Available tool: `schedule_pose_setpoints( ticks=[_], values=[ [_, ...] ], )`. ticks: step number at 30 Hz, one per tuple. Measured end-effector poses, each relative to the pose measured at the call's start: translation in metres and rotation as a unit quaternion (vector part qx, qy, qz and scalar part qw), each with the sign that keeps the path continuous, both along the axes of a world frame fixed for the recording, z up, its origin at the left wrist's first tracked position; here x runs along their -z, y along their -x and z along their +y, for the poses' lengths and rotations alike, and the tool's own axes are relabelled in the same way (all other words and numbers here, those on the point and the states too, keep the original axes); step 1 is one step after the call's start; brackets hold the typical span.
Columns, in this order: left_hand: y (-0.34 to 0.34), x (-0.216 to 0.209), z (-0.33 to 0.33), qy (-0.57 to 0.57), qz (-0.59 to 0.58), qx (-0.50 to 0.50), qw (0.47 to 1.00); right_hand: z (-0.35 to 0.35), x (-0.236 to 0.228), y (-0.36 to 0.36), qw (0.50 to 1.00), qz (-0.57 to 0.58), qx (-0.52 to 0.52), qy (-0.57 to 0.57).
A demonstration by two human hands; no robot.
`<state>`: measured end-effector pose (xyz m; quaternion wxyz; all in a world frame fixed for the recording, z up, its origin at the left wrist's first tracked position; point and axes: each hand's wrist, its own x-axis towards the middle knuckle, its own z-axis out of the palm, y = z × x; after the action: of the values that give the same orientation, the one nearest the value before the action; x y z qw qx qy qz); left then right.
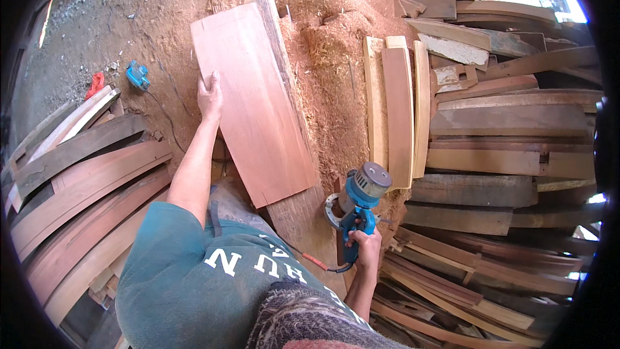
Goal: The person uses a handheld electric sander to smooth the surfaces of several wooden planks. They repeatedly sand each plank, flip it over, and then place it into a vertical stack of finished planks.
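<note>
A wide reddish-brown wooden board (252, 90) lies at a slant across a weathered plank (303, 216), in the middle of the head view. My left hand (210, 95) grips its left edge, thumb on the upper face and the other fingers mostly hidden by the edge. To the right of the board's near end, my right hand (367, 245) is wrapped round the blue handle of a router (365, 187). The router's round metal base faces left, apart from the board. From its handle a dark cord with an orange-red wrapped section (314, 261) runs toward my shirt.
Several narrow boards (398, 103) lie right of the sawdust heap (329, 58). Stacked curved wooden pieces (510, 119) fill the right side, and more curved pieces (90, 187) are piled at left. Another blue power tool (137, 75) with a cord rests on the ground near a red cloth (95, 85).
</note>
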<state>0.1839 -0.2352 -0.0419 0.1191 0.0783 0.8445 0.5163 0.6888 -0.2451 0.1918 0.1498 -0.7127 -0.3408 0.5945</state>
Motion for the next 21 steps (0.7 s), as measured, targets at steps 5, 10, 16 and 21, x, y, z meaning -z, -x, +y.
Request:
schedule_pose_setpoints(
  ticks=[5,10,16,21],
  values=[
    [0.021,0.03,0.015,0.086,0.031,0.023,0.996,0.009,-0.005,0.011,0.999,-0.006,-0.03,-0.007],
    [0.04,0.05,0.059,0.077,0.118,0.031,0.989,0.027,-0.02,0.039,0.998,0.006,-0.055,-0.028],
    [0.072,0.065,0.096,0.201,0.066,0.038,0.977,0.056,-0.036,0.087,0.991,0.017,-0.115,-0.06],
    [0.089,0.063,0.112,0.22,0.077,0.034,0.972,0.086,-0.029,0.132,0.97,0.021,-0.22,-0.1]
  ],
)
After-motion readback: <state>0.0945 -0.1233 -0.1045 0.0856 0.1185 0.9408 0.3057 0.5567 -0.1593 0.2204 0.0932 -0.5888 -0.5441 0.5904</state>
